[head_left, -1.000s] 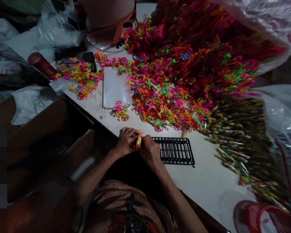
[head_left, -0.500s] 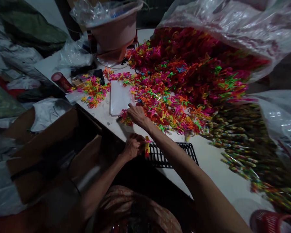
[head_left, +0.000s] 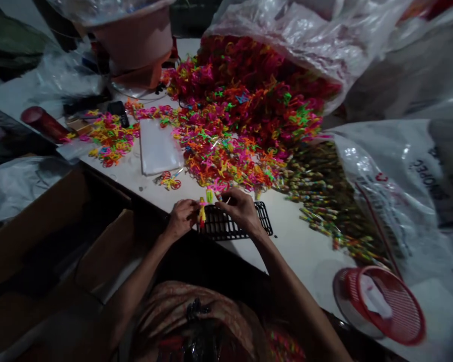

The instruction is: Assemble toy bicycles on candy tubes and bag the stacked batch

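My left hand (head_left: 183,218) is closed at the front edge of the table, its fingertips pinching a small yellow-and-red plastic piece (head_left: 202,215) held upright. A bit of pink shows near the top of that piece. My right hand (head_left: 242,208) hovers over a black slotted rack (head_left: 262,221), fingers pinched together around something small that I cannot make out. Just left of its fingertips is a small yellow-green piece (head_left: 209,196); whether it is held is unclear. Behind both hands lies a heap of bright plastic pieces (head_left: 226,151).
A stack of clear plastic sheets or bags (head_left: 158,151) lies left of the heap, with a few loose pieces (head_left: 169,180) before it. Thin printed sticks (head_left: 317,196) are piled at right. A red basket (head_left: 411,306) stands front right, a pink tub (head_left: 136,40) at back, a cardboard box (head_left: 109,241) left.
My right hand has drawn back from beside the plastic stack to the rack, near my left hand. The left still holds the yellow-and-red piece. The view has swung right.
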### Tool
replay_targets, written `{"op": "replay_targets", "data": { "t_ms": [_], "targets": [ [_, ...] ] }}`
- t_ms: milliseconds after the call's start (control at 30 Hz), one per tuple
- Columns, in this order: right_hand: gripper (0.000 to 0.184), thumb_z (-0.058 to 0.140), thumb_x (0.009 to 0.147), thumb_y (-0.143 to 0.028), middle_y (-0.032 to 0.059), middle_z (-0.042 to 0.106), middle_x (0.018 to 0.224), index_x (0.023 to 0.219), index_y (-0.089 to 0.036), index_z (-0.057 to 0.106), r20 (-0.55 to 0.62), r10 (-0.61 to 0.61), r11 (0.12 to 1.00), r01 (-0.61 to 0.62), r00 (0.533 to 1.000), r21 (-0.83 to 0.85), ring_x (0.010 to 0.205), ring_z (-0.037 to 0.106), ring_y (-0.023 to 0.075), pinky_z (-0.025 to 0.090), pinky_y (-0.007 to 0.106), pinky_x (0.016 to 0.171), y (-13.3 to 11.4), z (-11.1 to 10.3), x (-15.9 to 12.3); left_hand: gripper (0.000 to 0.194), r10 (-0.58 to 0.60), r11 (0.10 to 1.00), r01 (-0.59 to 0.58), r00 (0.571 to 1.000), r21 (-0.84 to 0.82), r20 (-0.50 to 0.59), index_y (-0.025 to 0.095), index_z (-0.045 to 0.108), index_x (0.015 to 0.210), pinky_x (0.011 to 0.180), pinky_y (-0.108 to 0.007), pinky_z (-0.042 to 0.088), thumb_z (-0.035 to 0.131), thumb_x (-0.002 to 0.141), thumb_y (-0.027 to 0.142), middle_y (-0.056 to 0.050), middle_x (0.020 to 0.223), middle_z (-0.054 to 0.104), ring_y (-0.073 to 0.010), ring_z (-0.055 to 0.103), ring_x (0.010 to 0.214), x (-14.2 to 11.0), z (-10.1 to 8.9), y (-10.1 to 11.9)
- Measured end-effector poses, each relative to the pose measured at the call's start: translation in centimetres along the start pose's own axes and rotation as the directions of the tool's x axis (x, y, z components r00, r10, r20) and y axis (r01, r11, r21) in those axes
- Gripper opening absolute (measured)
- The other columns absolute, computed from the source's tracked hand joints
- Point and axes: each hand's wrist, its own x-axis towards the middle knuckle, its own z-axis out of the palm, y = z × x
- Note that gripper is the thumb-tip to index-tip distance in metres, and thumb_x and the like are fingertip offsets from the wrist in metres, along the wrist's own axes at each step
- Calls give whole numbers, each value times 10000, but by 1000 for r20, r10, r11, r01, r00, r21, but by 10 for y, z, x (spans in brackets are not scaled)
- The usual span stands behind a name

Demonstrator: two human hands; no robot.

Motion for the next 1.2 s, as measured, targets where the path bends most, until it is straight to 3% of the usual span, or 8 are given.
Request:
{"op": "replay_targets", "data": {
  "t_ms": [133,333,600,900,1033,1200],
  "targets": [
    [223,725,591,-356,-20,557,634,638,-191,583,-84,191,951,-164,978,262,597,498,128,397,250,554,23,-1,-26,354,-8,1000,8,1000,-12,12,183,671,857,724,-338,447,441,934,441,-65,799,674,-182,607,781,2,-2,-2],
    [395,806,509,-422,-43,533,639,676,-191,532,-36,333,852,-284,942,441,592,472,111,395,241,560,32,8,-38,454,21,999,-22,999,26,36,179,668,883,691,-337,440,410,920,550,-58,741,656,-184,590,728,3,-6,-1],
    [316,735,601,-423,-43,478,609,635,-198,516,-8,279,878,-252,960,406,560,421,107,375,240,530,22,22,-50,472,68,996,-58,984,-68,165,169,659,882,711,-344,478,377,929,545,-94,822,669,-195,592,814,10,-16,-2],
    [216,656,672,-388,-13,558,625,642,-204,548,-22,222,943,-209,975,259,586,501,137,419,249,555,21,50,-73,417,173,981,-180,981,71,90,170,638,846,658,-344,413,350,965,448,-81,791,628,-192,551,753,12,-9,-4],
    [252,641,696,-402,-16,538,607,596,-205,520,-35,167,966,-156,985,207,572,486,132,397,251,551,14,59,-79,390,166,984,-169,984,50,63,176,623,802,676,-340,410,351,974,397,-78,818,622,-190,562,798,12,-7,-6],
    [286,607,729,-391,-10,503,588,544,-215,478,-58,135,981,-126,989,145,569,453,136,381,266,561,12,58,-80,416,99,994,-103,991,37,88,189,610,782,682,-343,401,345,967,451,-61,786,602,-184,555,770,10,-4,-7]
  ]
}}
